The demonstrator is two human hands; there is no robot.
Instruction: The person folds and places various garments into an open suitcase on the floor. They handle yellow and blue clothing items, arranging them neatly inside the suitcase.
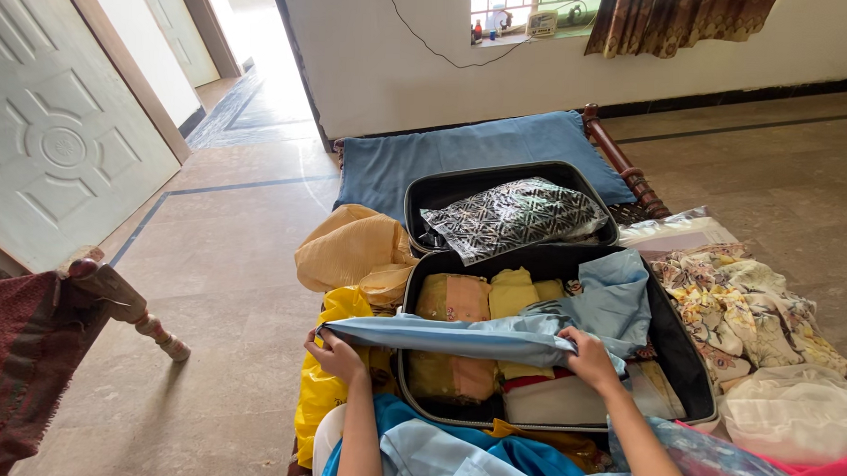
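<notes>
Both hands are closed on a light blue garment (523, 331) stretched across the open black suitcase (687, 364). The left hand (337, 355) pinches one end of the cloth just past the suitcase's left rim, over a yellow plastic bag (320, 385). The right hand (590, 358) grips a bunched fold of it over the middle of the case. The rest of the garment drapes up and right, over the far right corner of the compartment.

Inside, under the stretched cloth, lie yellow and tan folded clothes (468, 301) and a white piece near the front wall; the cloth covers their middles. The raised lid (444, 187) holds a black-and-white patterned packet (513, 218).

The suitcase sits on a low bed with a blue sheet (464, 150) and a carved wooden rail (623, 170). It is hemmed in: a tan bag (348, 245) touches its left side, a floral cloth (740, 305) and pale fabrics crowd its right. The only wide open room is the tiled floor (226, 259) to the left, running to the doorway.

More blue fabric in the foreground is cut off by the bottom edge, so its shape is unclear. A dark red cloth (11, 364) on a chair at the left edge is only partly seen.
</notes>
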